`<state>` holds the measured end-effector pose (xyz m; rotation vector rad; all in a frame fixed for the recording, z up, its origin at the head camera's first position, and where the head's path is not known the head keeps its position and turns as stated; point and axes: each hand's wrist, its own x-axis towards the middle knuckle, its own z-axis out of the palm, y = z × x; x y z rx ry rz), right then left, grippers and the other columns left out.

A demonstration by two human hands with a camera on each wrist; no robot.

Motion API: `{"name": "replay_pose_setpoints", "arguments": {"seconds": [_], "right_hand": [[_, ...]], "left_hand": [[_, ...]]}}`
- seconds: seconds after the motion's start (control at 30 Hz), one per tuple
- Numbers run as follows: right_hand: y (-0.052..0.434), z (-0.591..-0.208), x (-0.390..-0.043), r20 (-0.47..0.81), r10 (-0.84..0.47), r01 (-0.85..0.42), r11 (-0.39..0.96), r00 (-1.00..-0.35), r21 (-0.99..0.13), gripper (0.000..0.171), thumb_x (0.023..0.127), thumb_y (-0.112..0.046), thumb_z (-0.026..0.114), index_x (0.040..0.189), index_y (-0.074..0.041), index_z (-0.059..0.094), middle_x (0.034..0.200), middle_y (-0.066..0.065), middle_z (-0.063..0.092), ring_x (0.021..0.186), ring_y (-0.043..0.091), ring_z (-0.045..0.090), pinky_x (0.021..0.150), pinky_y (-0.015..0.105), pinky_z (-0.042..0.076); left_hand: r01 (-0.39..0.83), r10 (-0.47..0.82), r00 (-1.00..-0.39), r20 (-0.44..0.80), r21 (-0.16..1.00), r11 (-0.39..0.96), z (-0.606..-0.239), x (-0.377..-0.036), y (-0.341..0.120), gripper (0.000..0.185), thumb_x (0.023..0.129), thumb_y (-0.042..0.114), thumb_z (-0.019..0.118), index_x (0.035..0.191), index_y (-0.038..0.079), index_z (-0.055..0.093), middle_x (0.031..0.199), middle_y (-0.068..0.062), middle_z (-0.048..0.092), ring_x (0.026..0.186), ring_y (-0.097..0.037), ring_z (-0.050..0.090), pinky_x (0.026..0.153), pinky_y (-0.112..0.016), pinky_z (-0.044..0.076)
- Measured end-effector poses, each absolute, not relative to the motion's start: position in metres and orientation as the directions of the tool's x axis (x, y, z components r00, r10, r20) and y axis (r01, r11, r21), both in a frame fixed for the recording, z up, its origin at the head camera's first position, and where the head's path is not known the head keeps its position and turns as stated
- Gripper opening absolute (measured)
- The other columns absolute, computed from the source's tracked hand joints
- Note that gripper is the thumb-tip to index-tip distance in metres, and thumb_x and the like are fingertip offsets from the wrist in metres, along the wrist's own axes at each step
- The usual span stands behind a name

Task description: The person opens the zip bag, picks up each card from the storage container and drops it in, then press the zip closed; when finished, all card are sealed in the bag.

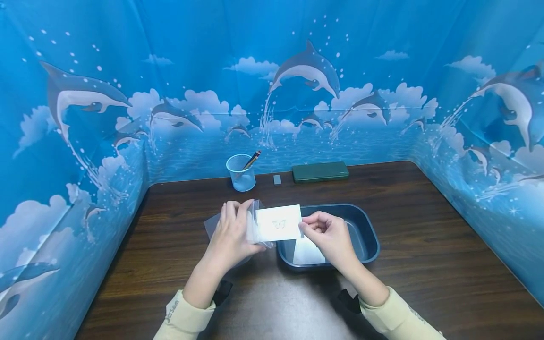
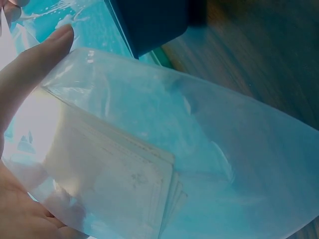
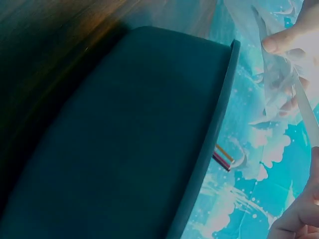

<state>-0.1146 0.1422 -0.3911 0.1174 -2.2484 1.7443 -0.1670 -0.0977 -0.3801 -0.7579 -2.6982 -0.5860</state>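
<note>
Now left hand [image 1: 231,233] grips clear bag [image 1: 255,225], right hand [image 1: 329,236] pinches white card [image 1: 278,223], both just above blue tray [image 1: 365,233].

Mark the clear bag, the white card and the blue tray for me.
clear bag [image 2: 209,149], left wrist view, middle of the plastic.
white card [image 1: 278,223], head view, centre of its face.
blue tray [image 1: 369,233], head view, right rim.

The card [image 1: 279,223] is white with a faint grey drawing, the bag [image 1: 255,222] clear, the tray [image 1: 369,233] dark blue, the table [image 1: 425,245] dark brown wood-grained, the backdrop [image 1: 170,71] blue with grey-white dolphins.
</note>
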Motion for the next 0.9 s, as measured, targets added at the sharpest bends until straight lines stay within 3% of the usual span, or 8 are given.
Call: {"name": "replay_pose_setpoints", "arguments": {"seconds": [0.6, 0.9], "right_hand": [[0.111, -0.397, -0.119, 0.275, 0.025, -0.258, 0.279, -0.961, -0.925, 0.01, 0.084, -0.019, 0.076, 0.093, -0.015, 0.076, 0.072, -0.001, 0.068, 0.051, 0.018, 0.045, 0.042, 0.021, 0.03], [0.1, -0.401, -0.123, 0.338, -0.017, -0.309, 0.45, -0.941, -0.838, 0.014, 0.083, -0.022, 0.077, 0.096, -0.02, 0.076, 0.073, -0.017, 0.065, 0.044, 0.012, 0.043, 0.037, 0.024, 0.031]], "left_hand": [[0.565, 0.452, -0.812, 0.37, 0.303, 0.767, -0.381, -0.165, -0.094, 0.112, 0.051, 0.037, 0.096, 0.142, 0.008, 0.037, 0.121, -0.015, 0.041, 0.108, -0.029, 0.04, 0.091, -0.046, 0.047], [0.584, 0.469, -0.797, 0.379, 0.289, 0.759, -0.381, -0.164, -0.092, 0.112, 0.051, 0.039, 0.095, 0.141, 0.007, 0.037, 0.119, -0.015, 0.042, 0.106, -0.028, 0.041, 0.088, -0.043, 0.049]]}}
